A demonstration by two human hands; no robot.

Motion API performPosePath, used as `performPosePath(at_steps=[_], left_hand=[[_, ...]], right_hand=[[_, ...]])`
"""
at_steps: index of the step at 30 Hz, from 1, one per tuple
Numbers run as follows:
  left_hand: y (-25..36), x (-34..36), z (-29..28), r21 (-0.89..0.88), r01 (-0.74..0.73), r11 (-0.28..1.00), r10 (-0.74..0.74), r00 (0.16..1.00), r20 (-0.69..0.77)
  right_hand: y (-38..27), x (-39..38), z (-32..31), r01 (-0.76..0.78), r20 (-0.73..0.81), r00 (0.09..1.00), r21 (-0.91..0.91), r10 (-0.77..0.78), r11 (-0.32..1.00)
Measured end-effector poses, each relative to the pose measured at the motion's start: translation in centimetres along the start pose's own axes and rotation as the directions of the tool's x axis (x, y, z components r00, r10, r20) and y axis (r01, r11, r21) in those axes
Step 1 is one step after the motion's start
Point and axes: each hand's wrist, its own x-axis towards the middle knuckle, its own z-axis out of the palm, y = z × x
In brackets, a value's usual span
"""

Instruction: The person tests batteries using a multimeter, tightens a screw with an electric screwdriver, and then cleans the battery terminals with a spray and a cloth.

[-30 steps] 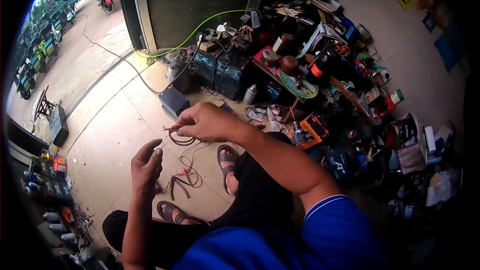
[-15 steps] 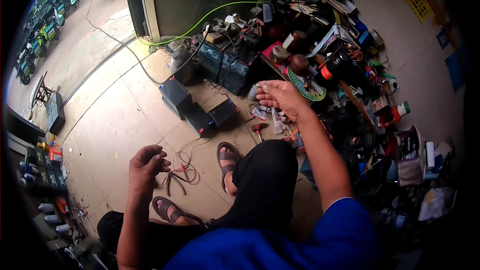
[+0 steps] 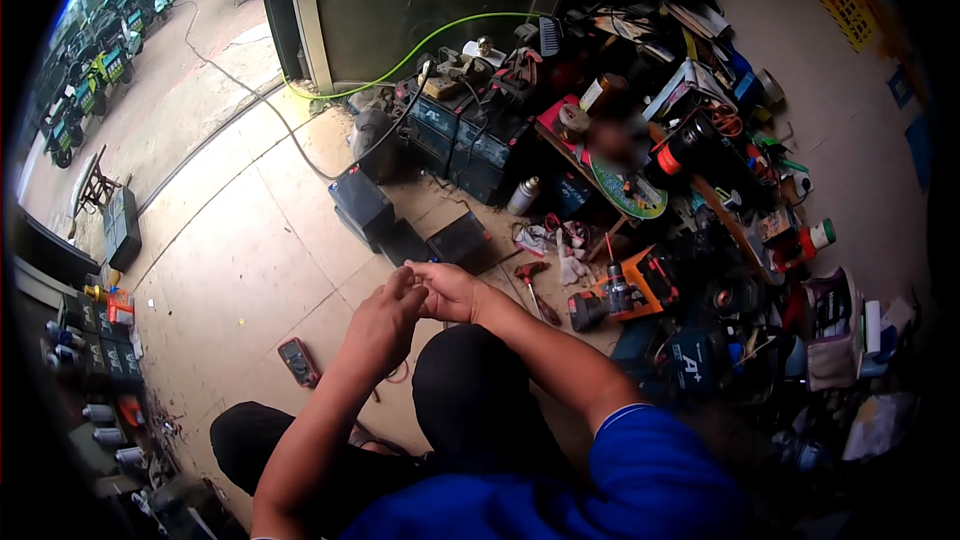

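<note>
My left hand (image 3: pixel 395 305) and my right hand (image 3: pixel 445 290) meet just above my raised knee. Fingers of both are curled together, and whatever lies between them is too small or hidden to make out. Beyond them, three black batteries (image 3: pixel 360 200) rest on the tiled floor. A red-and-black multimeter (image 3: pixel 298 362) lies to the left, with part of a red lead (image 3: pixel 398 372) showing under my arm. Right of my hands is a red-handled tool (image 3: pixel 530 273).
A drill (image 3: pixel 618 290), an orange case (image 3: pixel 648 278), a spray can (image 3: pixel 524 196) and heaped parts crowd the right. More batteries (image 3: pixel 112 340) line the left. A cable (image 3: pixel 290 130) runs out through the doorway, where several scooters (image 3: pixel 95 90) are parked.
The looped leads seen in my right hand a second ago no longer show there. Both hands have since come together at the middle, and the multimeter has come into sight.
</note>
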Motion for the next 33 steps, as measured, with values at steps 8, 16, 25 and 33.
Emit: performPosePath(at_steps=[8, 16, 25, 33], left_hand=[[-2.0, -5.8, -2.9, 0.086, 0.172, 0.981, -0.190, 0.936, 0.297], [-2.0, -7.9, -3.0, 0.117, 0.164, 0.979, -0.195, 0.922, 0.334], [-2.5, -9.0, -1.5, 0.191, -0.042, 0.981, -0.054, 0.881, 0.470], [-3.4, -13.3, -0.1, 0.153, 0.044, 0.987, -0.095, 0.932, 0.349]], right_hand=[[-2.6, -3.4, -22.2, 0.264, -0.631, 0.769, 0.168, -0.102, 0.950], [-12.4, -6.2, -31.4, 0.410, -0.851, 0.329, -0.261, -0.409, 0.874], [16.8, -0.4, -30.3, -0.274, -0.508, 0.533, -0.860, -0.676, 0.430], [10.1, -0.4, -18.2, -0.182, -0.479, 0.695, -0.839, -0.536, 0.513]])
